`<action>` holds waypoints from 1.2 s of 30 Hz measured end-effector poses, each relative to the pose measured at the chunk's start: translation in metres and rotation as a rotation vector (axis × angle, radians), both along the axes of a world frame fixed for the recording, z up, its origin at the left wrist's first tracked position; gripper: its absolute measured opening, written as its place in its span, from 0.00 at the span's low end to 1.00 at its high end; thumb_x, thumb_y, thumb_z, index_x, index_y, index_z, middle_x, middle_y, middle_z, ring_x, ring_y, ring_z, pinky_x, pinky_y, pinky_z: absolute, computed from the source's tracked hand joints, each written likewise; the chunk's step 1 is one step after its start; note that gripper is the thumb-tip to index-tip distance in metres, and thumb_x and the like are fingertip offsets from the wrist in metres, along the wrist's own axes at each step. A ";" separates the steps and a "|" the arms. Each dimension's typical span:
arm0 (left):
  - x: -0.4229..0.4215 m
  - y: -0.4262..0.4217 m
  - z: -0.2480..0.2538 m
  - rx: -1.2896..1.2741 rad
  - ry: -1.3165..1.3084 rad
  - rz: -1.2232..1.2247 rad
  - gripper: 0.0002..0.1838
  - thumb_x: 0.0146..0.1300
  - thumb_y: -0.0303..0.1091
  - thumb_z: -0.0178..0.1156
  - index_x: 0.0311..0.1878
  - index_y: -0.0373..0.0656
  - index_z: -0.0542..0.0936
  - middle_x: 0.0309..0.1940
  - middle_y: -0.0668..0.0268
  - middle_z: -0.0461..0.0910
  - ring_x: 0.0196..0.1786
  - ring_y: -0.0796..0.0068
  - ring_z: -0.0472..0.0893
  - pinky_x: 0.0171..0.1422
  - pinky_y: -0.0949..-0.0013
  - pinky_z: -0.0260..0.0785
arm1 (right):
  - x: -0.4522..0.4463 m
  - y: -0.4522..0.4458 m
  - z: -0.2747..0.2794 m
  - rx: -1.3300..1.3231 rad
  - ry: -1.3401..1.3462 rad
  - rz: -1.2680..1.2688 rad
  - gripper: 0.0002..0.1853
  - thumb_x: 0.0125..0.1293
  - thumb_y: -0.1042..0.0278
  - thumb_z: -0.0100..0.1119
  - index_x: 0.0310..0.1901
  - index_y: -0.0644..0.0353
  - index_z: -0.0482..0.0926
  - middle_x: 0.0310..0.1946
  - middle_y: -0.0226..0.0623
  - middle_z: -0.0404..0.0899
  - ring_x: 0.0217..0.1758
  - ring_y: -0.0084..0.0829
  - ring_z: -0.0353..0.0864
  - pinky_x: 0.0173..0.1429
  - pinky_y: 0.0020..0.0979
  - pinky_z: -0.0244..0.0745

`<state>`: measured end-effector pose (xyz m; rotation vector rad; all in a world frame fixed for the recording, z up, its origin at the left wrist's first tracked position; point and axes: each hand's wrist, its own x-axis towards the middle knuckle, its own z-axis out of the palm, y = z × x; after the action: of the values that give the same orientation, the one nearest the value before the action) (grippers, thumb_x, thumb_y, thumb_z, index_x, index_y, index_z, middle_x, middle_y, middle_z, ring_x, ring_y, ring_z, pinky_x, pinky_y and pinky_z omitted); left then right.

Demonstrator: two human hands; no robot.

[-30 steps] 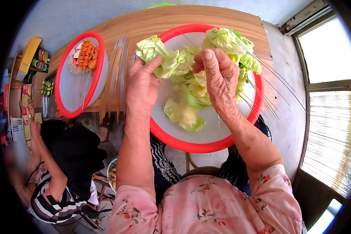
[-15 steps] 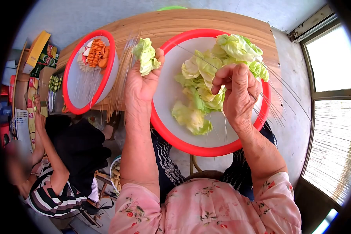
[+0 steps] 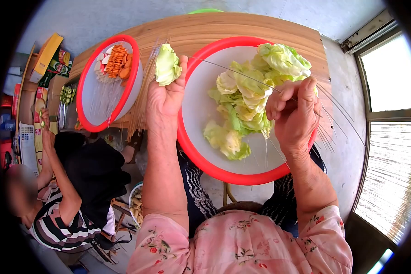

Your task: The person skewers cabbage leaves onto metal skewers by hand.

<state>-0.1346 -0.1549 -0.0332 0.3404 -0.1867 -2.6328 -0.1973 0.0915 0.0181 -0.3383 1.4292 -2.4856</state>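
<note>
A pale green lettuce leaf (image 3: 167,66), folded into a small bundle, is held up in the fingers of my left hand (image 3: 165,100). My right hand (image 3: 297,112) is closed on a thin skewer (image 3: 242,73), whose far end points left toward the leaf. Whether the tip touches the leaf is too fine to tell. Beneath my right hand, a white basin (image 3: 201,123) with a red rim holds a heap of lettuce leaves (image 3: 246,100). More skewers (image 3: 340,102) jut out to the right past the basin's rim.
A second red-rimmed basin (image 3: 136,84) holds orange and white pieces on skewers. Between the basins lies a bundle of skewers (image 3: 144,102) on the wooden table (image 3: 306,39). At left a seated person (image 3: 61,205) holds a skewer with green pieces. A bowl (image 3: 134,212) stands low beside me.
My right hand has moved right and slightly down with the skewer, which now shows at greater length. The leaf in my left hand has turned and looks more compact.
</note>
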 end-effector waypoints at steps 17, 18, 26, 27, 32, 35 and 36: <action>0.001 -0.011 0.007 -0.064 -0.122 0.162 0.15 0.66 0.33 0.52 0.52 0.35 0.74 0.52 0.52 0.76 0.56 0.49 0.75 0.63 0.50 0.70 | 0.000 0.007 0.003 -0.066 -0.075 0.124 0.29 0.74 0.48 0.35 0.20 0.61 0.67 0.13 0.33 0.64 0.12 0.25 0.61 0.17 0.26 0.58; 0.001 -0.011 0.006 -0.052 -0.125 0.158 0.15 0.66 0.32 0.53 0.52 0.35 0.75 0.51 0.52 0.77 0.55 0.49 0.76 0.63 0.50 0.70 | 0.000 0.007 0.003 -0.083 -0.101 0.120 0.29 0.74 0.48 0.34 0.20 0.61 0.67 0.13 0.33 0.64 0.12 0.25 0.61 0.17 0.26 0.58; 0.001 -0.012 0.001 0.024 0.013 0.076 0.15 0.65 0.32 0.55 0.52 0.36 0.75 0.48 0.52 0.78 0.52 0.51 0.78 0.59 0.52 0.74 | 0.001 0.006 -0.001 -0.123 -0.217 0.127 0.28 0.74 0.47 0.35 0.22 0.59 0.68 0.12 0.33 0.63 0.12 0.27 0.60 0.18 0.29 0.59; 0.001 -0.013 0.000 0.015 0.006 0.072 0.15 0.65 0.32 0.55 0.52 0.36 0.75 0.48 0.52 0.78 0.52 0.51 0.78 0.59 0.52 0.74 | 0.001 0.006 -0.002 -0.131 -0.241 0.127 0.27 0.74 0.46 0.35 0.22 0.59 0.68 0.12 0.33 0.63 0.12 0.27 0.60 0.18 0.29 0.59; 0.000 -0.013 -0.001 0.023 0.009 0.060 0.15 0.65 0.33 0.55 0.53 0.37 0.74 0.49 0.52 0.78 0.52 0.50 0.77 0.57 0.53 0.76 | 0.002 0.005 -0.003 -0.149 -0.235 0.140 0.27 0.73 0.46 0.35 0.23 0.59 0.68 0.13 0.33 0.63 0.12 0.27 0.60 0.18 0.30 0.59; -0.001 -0.013 -0.003 0.039 0.018 0.083 0.16 0.65 0.32 0.54 0.54 0.38 0.74 0.51 0.51 0.76 0.53 0.48 0.77 0.56 0.54 0.76 | 0.005 0.005 -0.005 -0.142 -0.179 0.141 0.27 0.73 0.46 0.35 0.23 0.60 0.68 0.14 0.34 0.63 0.12 0.28 0.61 0.18 0.31 0.60; -0.002 -0.014 -0.003 0.042 0.001 0.098 0.16 0.65 0.32 0.54 0.54 0.38 0.74 0.52 0.50 0.76 0.53 0.47 0.77 0.56 0.54 0.77 | 0.005 0.004 -0.006 -0.134 -0.153 0.142 0.27 0.73 0.47 0.36 0.23 0.60 0.68 0.14 0.34 0.64 0.13 0.28 0.62 0.19 0.31 0.61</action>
<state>-0.1362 -0.1686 -0.0367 0.3539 -0.1116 -2.5428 -0.1919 0.0959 0.0120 -0.2595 1.1428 -2.4394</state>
